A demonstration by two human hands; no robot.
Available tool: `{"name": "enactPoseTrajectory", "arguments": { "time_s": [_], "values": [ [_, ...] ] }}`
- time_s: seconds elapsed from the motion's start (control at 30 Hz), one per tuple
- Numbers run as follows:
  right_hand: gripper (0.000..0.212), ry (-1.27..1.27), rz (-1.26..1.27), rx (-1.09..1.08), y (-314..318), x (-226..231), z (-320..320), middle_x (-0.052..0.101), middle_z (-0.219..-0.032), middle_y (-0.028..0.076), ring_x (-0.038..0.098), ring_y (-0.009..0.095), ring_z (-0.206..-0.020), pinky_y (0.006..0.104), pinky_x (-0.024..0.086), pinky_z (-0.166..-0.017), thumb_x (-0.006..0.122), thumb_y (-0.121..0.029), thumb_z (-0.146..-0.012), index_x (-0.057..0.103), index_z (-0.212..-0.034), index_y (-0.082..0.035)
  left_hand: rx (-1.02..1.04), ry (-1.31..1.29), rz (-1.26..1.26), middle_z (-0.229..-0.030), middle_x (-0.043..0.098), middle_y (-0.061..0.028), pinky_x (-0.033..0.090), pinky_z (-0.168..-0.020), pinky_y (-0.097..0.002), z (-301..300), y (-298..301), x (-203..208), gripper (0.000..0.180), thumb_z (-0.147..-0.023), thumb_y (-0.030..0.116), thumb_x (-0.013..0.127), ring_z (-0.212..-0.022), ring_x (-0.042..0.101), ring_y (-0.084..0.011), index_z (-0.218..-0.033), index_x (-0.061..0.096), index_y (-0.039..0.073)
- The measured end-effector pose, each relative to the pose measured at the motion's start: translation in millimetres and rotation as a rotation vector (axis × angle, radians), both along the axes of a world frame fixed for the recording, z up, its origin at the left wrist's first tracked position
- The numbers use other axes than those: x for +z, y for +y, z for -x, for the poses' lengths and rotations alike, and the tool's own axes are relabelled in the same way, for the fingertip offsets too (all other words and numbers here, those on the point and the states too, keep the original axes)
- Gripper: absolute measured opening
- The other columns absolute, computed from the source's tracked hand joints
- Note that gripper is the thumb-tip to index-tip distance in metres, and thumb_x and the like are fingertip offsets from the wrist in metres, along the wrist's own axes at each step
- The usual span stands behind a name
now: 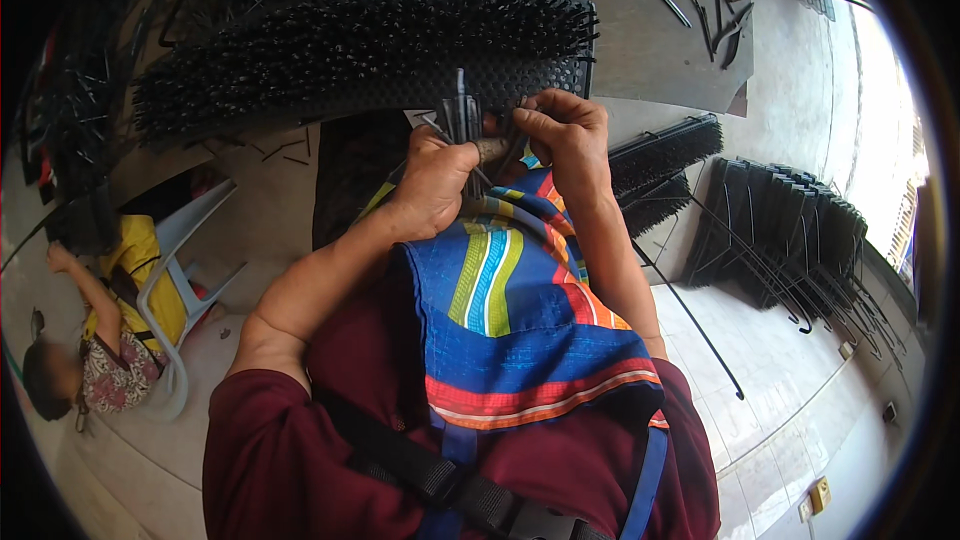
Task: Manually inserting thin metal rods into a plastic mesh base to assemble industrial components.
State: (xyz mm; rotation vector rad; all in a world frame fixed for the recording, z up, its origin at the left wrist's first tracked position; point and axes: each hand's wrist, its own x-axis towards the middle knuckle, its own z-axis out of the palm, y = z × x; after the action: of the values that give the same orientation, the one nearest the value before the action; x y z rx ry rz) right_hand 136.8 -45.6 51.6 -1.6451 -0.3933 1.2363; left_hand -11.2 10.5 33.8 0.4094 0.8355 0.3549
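A long black panel [548,77] lies on the work surface, bristling with short black strips [360,40]. Its perforated near-right part shows bare rows of small holes. Just in front of that edge, my left hand [432,180] is closed round a bundle of thin dark strips [462,120] that point upward. My right hand [572,135] is beside it, thumb and fingers pinched on a single dark strip [514,148] that hangs down near the bundle. Under both hands, a blue striped apron [520,300] covers my lap.
Loose strips [668,2] lie scattered over the table [640,60]. To the right stand stacked black bristled panels [775,230] with long thin rods, and two more [665,155] closer by. At left another person [110,350] sits on a pale plastic chair [180,320].
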Motion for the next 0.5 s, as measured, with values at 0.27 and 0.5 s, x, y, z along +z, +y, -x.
{"name": "enactPoseTrajectory", "arguments": {
  "time_s": [0.27, 0.5],
  "values": [
    [0.007, -0.322, -0.365, -0.444, -8.2, 2.5, -20.3, 0.061, -0.07, -0.001, 0.05, 0.003, -0.058, 0.0173, 0.036, -0.05, 0.069, 0.004, -0.078, 0.067, -0.084, 0.001, -0.061, 0.119, -0.011, -0.084, 0.069, -0.0134, 0.057, -0.059, -0.0333, 12.9, 1.8, -3.1, 0.012, -0.082, -0.002, 0.063, -0.068, 0.068, -0.0209, -0.094, 0.063, -0.003],
    [0.013, -0.895, -0.551, -0.219, 7.6, 1.1, -50.4, 0.064, -0.078, 0.005, 0.057, 0.008, -0.068, 0.02, 0.046, -0.063, 0.072, 0.008, -0.072, 0.065, -0.082, 0.003, -0.167, 0.064, 0.037, -0.082, 0.068, -0.0145, 0.056, -0.057, -0.0305, 12.5, -2.7, -2.7, 0.013, -0.083, -0.002, 0.063, -0.068, 0.068, -0.0223, -0.096, 0.063, -0.003]
  ]
}}
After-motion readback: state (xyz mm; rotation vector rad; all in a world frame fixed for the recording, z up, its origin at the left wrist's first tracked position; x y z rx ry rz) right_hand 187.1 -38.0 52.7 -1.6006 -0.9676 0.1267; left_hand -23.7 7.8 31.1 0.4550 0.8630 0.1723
